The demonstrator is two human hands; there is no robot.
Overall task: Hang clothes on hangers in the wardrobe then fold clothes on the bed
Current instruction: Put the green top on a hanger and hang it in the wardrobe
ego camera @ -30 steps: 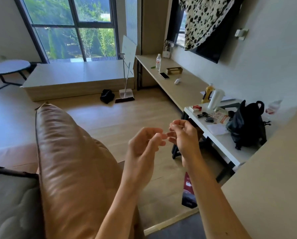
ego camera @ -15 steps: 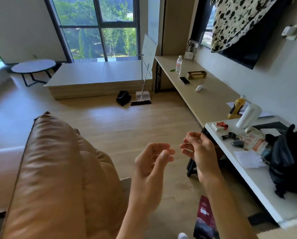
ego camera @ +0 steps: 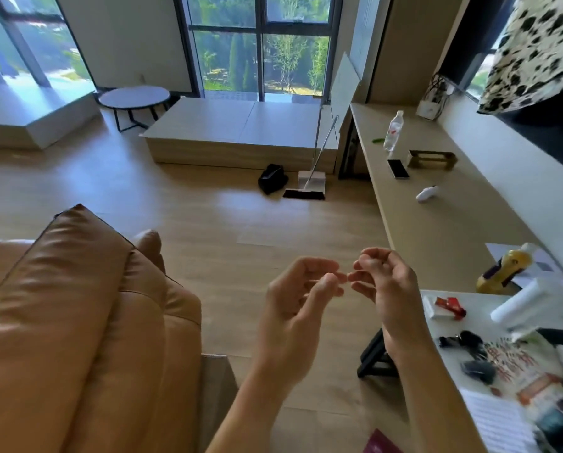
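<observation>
Brown leather sofa fills the area left of the fingers. Long wooden desk runs along the wall, right of and beyond them. Both forearms come up from the bottom edge, hands raised over the floor in front of the body. Left hand: palm turned inward, fingers loosely curled, nothing held. Right hand: back toward the camera, fingers curled a bit tighter, also nothing visible in them. Fingertips of the two hands face each other, nearly meeting; cannot tell if they touch. Only clothing in view: a cream garment with black blotches, far up and right of the fingers, draped over the top of a dark wall screen, lower edge hanging loose. Beyond the fingers on the desk: clear bottle upright, phone lying flat just beside it.
</observation>
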